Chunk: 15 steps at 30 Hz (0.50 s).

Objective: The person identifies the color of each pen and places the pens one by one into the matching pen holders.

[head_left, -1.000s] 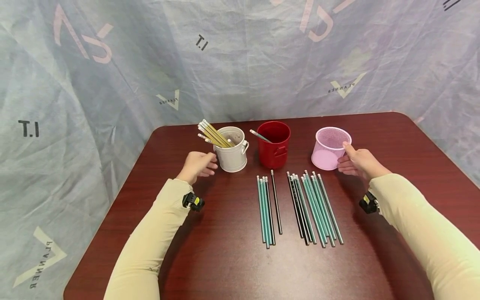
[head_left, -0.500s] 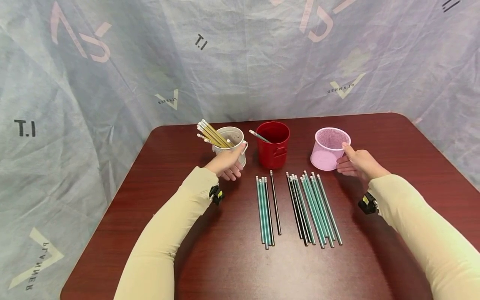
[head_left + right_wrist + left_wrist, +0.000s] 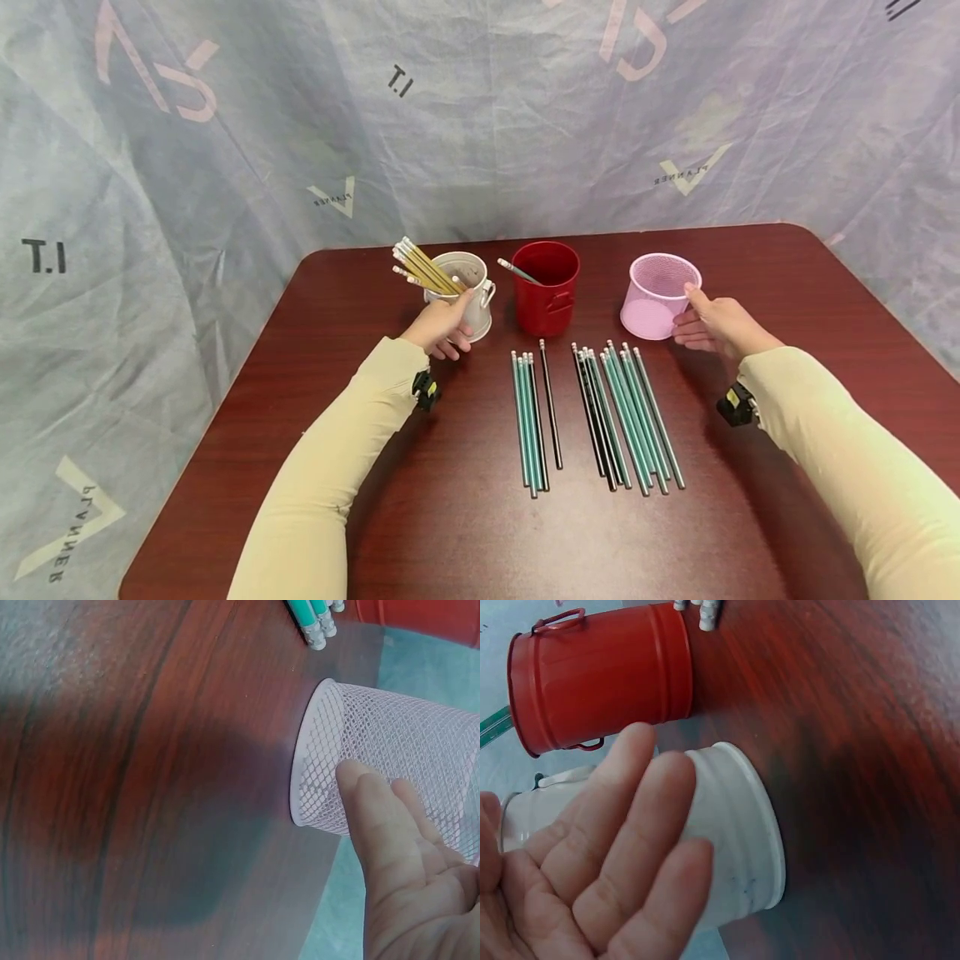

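My left hand [image 3: 441, 323] is in front of the white bucket [image 3: 477, 315], its fingers loosely extended across the bucket's side in the left wrist view and its thumb near the rim. Several yellow pencils [image 3: 426, 265] lean leftward out of that bucket. On the right, my right hand [image 3: 720, 323] is at the side of a pink mesh pencil cup [image 3: 647, 317]. Its thumb is by the rim and its straight fingers lie along the mesh. Between the two stands a red bucket [image 3: 543, 308] with one teal pencil [image 3: 517, 271] sticking out.
Teal and black pencils lie in groups on the dark red table [image 3: 450, 517], their eraser ends toward the containers. A left group [image 3: 528, 425] and a larger right group [image 3: 630, 417] flank a single black pencil [image 3: 551, 404]. A grey curtain [image 3: 480, 125] hangs behind.
My left hand has moved rightward from the white bucket's left side to its front, then back slightly left. My right hand stays at the pink cup. Containers and pencils have not visibly moved.
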### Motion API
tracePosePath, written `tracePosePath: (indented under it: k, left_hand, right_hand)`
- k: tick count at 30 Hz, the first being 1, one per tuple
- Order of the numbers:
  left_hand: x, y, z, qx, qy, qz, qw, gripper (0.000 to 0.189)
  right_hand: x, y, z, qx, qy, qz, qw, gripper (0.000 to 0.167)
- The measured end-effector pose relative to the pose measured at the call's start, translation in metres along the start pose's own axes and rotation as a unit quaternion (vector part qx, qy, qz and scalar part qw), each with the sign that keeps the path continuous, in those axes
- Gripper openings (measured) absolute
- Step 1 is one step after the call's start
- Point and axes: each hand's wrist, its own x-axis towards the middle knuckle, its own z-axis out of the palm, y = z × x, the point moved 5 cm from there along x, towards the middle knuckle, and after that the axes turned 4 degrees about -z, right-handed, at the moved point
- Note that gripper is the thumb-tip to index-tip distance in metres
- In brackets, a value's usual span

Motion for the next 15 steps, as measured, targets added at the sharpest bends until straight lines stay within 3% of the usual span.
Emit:
tracePosePath:
  k: [4,10,15]
  left_hand:
    - [0.003,-0.002,0.003,-0.02,-0.001,-0.013,0.9997,0.08]
    - [0.009,-0.009,0.001,-0.053,-0.029,-0.037,0.9975,0.077]
    - [0.01,-0.015,-0.016,-0.062,-0.032,-0.015,0.9975,0.07]
  right_hand:
    - [-0.001,0.001,0.001,0.002,-0.021,0.018,0.9996,0.078]
    - [-0.006,0.002,-0.001,-0.014,-0.035,0.019,0.9991,0.082]
    - [-0.014,0.0,0.0,-0.034,-0.053,-0.001,0.998,0.08]
